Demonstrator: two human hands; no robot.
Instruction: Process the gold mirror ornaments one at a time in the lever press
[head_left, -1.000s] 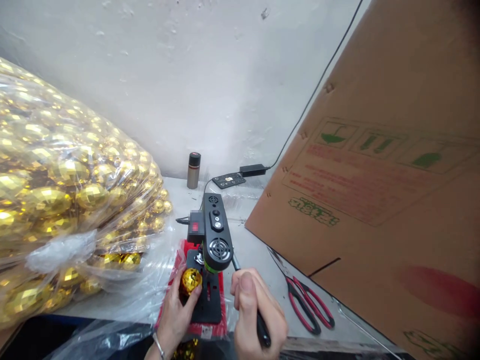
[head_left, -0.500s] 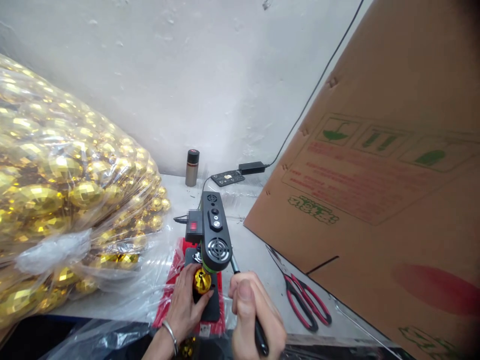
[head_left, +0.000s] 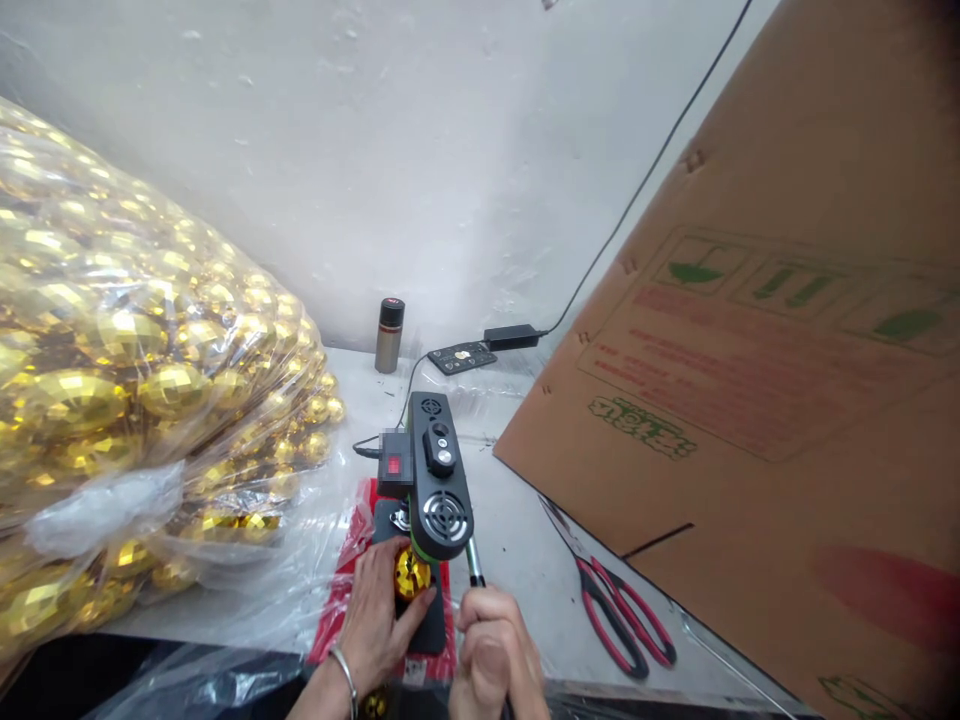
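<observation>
My left hand (head_left: pixel 379 605), with a bangle at the wrist, grips a shiny gold faceted ball (head_left: pixel 412 574) between thumb and fingers. The ball sits under the front end of a small black press machine (head_left: pixel 439 470), over its dark base plate (head_left: pixel 429 628). My right hand (head_left: pixel 495 640) is wrapped round the lever handle (head_left: pixel 475 570) at the machine's right side; its lower part is hidden by the fist. Part of another gold ball (head_left: pixel 373 703) shows below my left wrist.
A big clear bag of gold balls (head_left: pixel 127 340) fills the left. Red-handled scissors (head_left: pixel 626 620) lie right of the machine, beside a large cardboard box (head_left: pixel 720 400). Behind stand a small spray can (head_left: pixel 389 337), a black card (head_left: pixel 462 357) and a power adapter (head_left: pixel 513 336). Red plastic (head_left: pixel 337 600) lies under the base.
My right hand has pulled the lever lower and nearer to me, its grip now steeper. The left hand keeps the ball under the machine. The whole view has shifted slightly.
</observation>
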